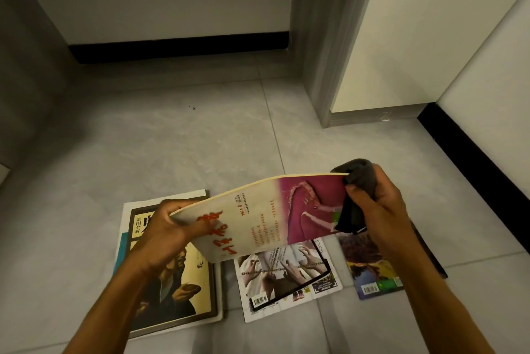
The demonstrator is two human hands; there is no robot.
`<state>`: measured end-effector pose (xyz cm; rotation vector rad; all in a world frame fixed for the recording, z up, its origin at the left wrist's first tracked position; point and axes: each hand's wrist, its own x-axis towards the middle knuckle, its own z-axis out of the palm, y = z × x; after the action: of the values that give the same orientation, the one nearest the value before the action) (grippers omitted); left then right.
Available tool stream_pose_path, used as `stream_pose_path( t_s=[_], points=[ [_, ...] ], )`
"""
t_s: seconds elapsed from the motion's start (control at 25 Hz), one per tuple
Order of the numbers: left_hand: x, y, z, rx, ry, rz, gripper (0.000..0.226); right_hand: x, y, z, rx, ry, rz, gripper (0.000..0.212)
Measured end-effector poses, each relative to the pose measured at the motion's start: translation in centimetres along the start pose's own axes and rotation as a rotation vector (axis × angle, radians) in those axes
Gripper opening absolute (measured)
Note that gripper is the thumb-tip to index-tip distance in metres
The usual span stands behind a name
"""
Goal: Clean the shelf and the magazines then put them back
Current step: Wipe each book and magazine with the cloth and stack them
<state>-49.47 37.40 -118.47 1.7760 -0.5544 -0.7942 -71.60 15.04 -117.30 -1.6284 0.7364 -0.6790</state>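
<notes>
My left hand (166, 227) grips the left end of a cream and magenta magazine (269, 213) with red lettering, held up above the floor. My right hand (375, 210) holds a dark grey cloth (358, 178) folded over the magazine's right edge. On the floor below lie a large book with a seated figure on its cover (177, 282), a magazine showing chained hands (286, 273), and a purple and green magazine (372, 267). No shelf is in view.
The floor is grey tile (186, 138). A white wall with black skirting (177, 47) runs across the back, a grey door frame (318, 47) stands at the right, and a white panel (407, 24) beside it. More skirting (473, 158) lines the right wall.
</notes>
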Motion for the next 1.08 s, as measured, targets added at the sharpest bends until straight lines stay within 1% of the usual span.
stream_pose_path(
  t_s=[0.04, 0.08, 0.12, 0.16, 0.2, 0.24, 0.28, 0.36, 0.4, 0.48, 0.52, 0.56, 0.64, 0.68, 0.76, 0.84, 0.92, 0.96, 1.04, 1.08],
  points=[
    [0.2, 0.3, -0.6, 0.048, -0.033, 0.052, 0.052, -0.1, -0.9, -0.2, -0.005, 0.010, -0.029, 0.020],
    [0.3, 1.0, -1.1, 0.070, -0.058, 0.085, 0.054, -0.3, -2.0, -0.3, -0.006, 0.027, -0.071, 0.019],
    [0.4, 1.5, -1.4, 0.085, -0.074, 0.118, 0.041, -0.4, -2.9, -0.4, -0.018, 0.042, -0.117, 0.019],
    [0.5, 2.3, -1.6, 0.094, -0.100, 0.138, 0.021, -0.5, -4.0, -0.5, -0.039, 0.040, -0.156, 0.018],
    [0.8, 2.7, -1.7, 0.138, -0.137, 0.171, 0.020, -0.5, -4.9, -0.4, -0.078, 0.021, -0.189, 0.017],
    [0.8, 3.4, -1.3, 0.209, -0.184, 0.196, 0.028, -0.6, -5.6, -0.2, -0.123, -0.019, -0.213, 0.016],
    [1.0, 3.8, -0.6, 0.280, -0.252, 0.207, 0.031, -0.7, -6.0, 0.1, -0.182, -0.072, -0.236, 0.015],
    [0.8, 5.0, 2.2, 0.345, -0.357, 0.240, 0.030, -0.9, -6.5, 1.5, -0.316, -0.172, -0.288, 0.012],
    [0.6, 5.4, 3.8, 0.338, -0.361, 0.269, 0.027, -1.0, -6.4, 2.3, -0.367, -0.206, -0.319, 0.015],
    [0.8, 5.6, 5.8, 0.376, -0.262, 0.382, 0.015, -1.1, -6.1, 3.7, -0.435, -0.228, -0.392, 0.026],
    [1.0, 5.6, 6.2, 0.399, -0.217, 0.431, 0.018, -1.0, -5.9, 4.1, -0.459, -0.222, -0.424, 0.029],
    [1.1, 5.5, 6.2, 0.394, -0.183, 0.445, 0.020, -0.8, -5.7, 4.3, -0.484, -0.220, -0.449, 0.029],
    [1.3, 5.1, 5.7, 0.353, -0.160, 0.436, 0.007, -0.7, -5.3, 4.4, -0.554, -0.237, -0.495, 0.028],
    [1.2, 5.1, 5.4, 0.346, -0.145, 0.445, 0.008, -0.6, -5.1, 4.3, -0.584, -0.249, -0.508, 0.029],
    [1.1, 5.2, 4.9, 0.325, -0.144, 0.456, 0.017, -0.5, -4.6, 3.9, -0.610, -0.261, -0.494, 0.030],
    [1.1, 5.5, 4.9, 0.304, -0.163, 0.432, 0.017, -0.6, -4.4, 3.6, -0.580, -0.270, -0.476, 0.031],
    [1.2, 5.6, 5.1, 0.322, -0.166, 0.419, 0.015, -0.7, -4.6, 3.8, -0.461, -0.271, -0.442, 0.025],
    [1.2, 5.6, 5.1, 0.333, -0.157, 0.419, 0.014, -0.8, -4.7, 4.0, -0.351, -0.256, -0.413, 0.024],
    [1.3, 5.5, 4.9, 0.308, -0.125, 0.401, 0.011, -0.8, -5.3, 3.9, -0.037, -0.219, -0.275, 0.024],
    [1.4, 5.5, 4.7, 0.287, -0.110, 0.391, 0.009, -0.7, -5.4, 3.6, 0.063, -0.198, -0.216, 0.024]
  ],
)
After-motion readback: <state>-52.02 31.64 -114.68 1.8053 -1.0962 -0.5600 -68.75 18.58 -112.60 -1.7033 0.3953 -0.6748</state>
